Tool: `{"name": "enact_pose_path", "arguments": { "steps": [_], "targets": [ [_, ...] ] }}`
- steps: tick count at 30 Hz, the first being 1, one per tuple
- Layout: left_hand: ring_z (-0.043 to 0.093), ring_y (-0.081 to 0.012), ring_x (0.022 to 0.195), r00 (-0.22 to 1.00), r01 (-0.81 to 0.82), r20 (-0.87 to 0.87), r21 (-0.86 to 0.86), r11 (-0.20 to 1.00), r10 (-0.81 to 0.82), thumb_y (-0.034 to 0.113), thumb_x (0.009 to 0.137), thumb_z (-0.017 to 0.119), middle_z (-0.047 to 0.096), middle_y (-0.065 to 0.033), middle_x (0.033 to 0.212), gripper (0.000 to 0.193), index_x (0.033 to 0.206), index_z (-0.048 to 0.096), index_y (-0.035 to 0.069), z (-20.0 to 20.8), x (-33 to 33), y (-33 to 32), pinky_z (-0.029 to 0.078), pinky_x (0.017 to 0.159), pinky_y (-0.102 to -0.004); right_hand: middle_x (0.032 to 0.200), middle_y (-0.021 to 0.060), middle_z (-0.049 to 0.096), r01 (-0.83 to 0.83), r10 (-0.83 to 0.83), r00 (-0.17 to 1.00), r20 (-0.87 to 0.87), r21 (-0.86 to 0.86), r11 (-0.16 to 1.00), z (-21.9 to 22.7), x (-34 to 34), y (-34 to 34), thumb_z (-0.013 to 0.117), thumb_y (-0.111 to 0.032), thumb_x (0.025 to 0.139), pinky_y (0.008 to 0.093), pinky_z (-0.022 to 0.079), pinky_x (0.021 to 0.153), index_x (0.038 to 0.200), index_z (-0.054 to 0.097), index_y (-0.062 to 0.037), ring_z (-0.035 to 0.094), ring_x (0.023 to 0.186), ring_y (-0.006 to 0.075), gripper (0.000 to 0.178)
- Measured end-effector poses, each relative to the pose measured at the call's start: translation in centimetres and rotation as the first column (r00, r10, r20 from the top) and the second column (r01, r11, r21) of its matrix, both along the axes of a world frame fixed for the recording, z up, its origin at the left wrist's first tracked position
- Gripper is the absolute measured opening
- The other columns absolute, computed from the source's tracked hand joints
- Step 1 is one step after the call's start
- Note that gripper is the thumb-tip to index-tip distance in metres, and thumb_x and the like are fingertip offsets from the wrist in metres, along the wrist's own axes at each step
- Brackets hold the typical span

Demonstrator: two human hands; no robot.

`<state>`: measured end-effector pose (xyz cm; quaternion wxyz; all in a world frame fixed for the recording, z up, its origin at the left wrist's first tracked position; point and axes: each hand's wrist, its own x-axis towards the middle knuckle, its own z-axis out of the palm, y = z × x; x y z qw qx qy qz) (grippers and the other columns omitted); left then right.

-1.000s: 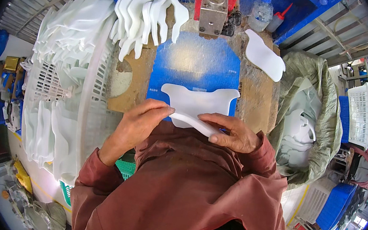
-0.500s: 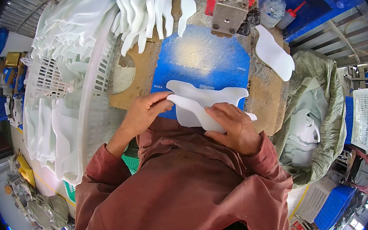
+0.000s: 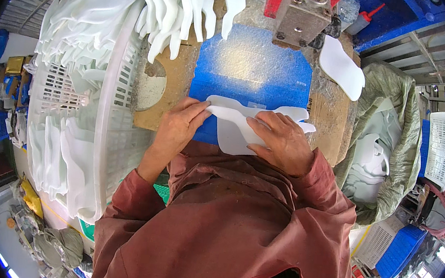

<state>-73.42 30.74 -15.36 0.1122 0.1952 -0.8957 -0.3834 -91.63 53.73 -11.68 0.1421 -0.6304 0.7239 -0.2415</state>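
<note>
Between my hands, over the near edge of a blue sheet, are curved white plastic pieces with wavy edges. They overlap, so I cannot tell how many there are. My left hand is closed, its thumb and fingertips pinching the left end of the upper piece. My right hand wraps over the right part, fingers on top and thumb at the lower edge. Another white piece of like shape lies apart at the right, on the cardboard.
A white basket full of similar pieces stands at left, with more pieces hanging at the table's far left. A metal machine head overhangs the far side. At right sits a green sack of white pieces.
The white pieces have tilted and closed up, so less of the far piece shows behind the near one. Both hands keep their hold, and the whole view has shifted slightly.
</note>
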Motion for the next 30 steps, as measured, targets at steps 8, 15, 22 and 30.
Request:
{"name": "enact_pose_path", "arguments": {
  "steps": [8,15,22,30],
  "targets": [
    [0.070,-0.0319,0.086,0.997,-0.069,-0.031,-0.231,0.971,0.064,0.017,0.096,0.072,0.070,-0.0122,0.100,0.022,0.113,0.077,0.004,-2.2,-1.3,-0.5,0.056,0.074,-0.0408,0.117,0.0115,0.058,0.035,-0.035,0.999,-0.012,0.018,0.999,-1.6,-0.5,-2.0,0.079,-0.025,0.084,0.0449,0.052,0.091,0.130,0.060,-0.0053,0.063,0.105,0.0310,0.053],
    [0.069,-0.0323,0.087,0.996,-0.091,-0.013,-0.282,0.955,0.091,0.016,0.093,0.074,0.070,-0.0123,0.098,0.020,0.110,0.078,0.004,-3.5,-1.9,-0.6,0.056,0.075,-0.0414,0.117,0.0106,0.058,0.051,-0.051,0.999,-0.009,0.022,0.998,-2.7,-0.7,-2.6,0.080,-0.024,0.082,0.0440,0.053,0.091,0.127,0.063,-0.0052,0.063,0.104,0.0307,0.051],
    [0.069,-0.0336,0.087,0.991,-0.119,0.035,-0.205,0.971,0.129,0.015,0.093,0.075,0.070,-0.0134,0.099,0.019,0.109,0.078,0.005,-3.3,-2.4,-0.7,0.056,0.075,-0.0420,0.117,0.0104,0.058,0.068,-0.069,0.998,0.015,0.035,0.997,-3.2,-0.9,-2.8,0.081,-0.023,0.081,0.0439,0.054,0.092,0.125,0.065,-0.0054,0.063,0.104,0.0308,0.049],
    [0.070,-0.0340,0.087,0.992,-0.120,0.019,-0.164,0.979,0.125,0.014,0.092,0.075,0.071,-0.0130,0.098,0.016,0.105,0.078,0.005,-3.5,-2.8,-0.9,0.056,0.076,-0.0425,0.114,0.0115,0.057,0.054,-0.054,0.999,-0.009,0.040,0.998,-3.6,-0.7,-2.9,0.080,-0.024,0.082,0.0440,0.054,0.088,0.125,0.066,-0.0058,0.063,0.102,0.0306,0.049]
  ]
}}
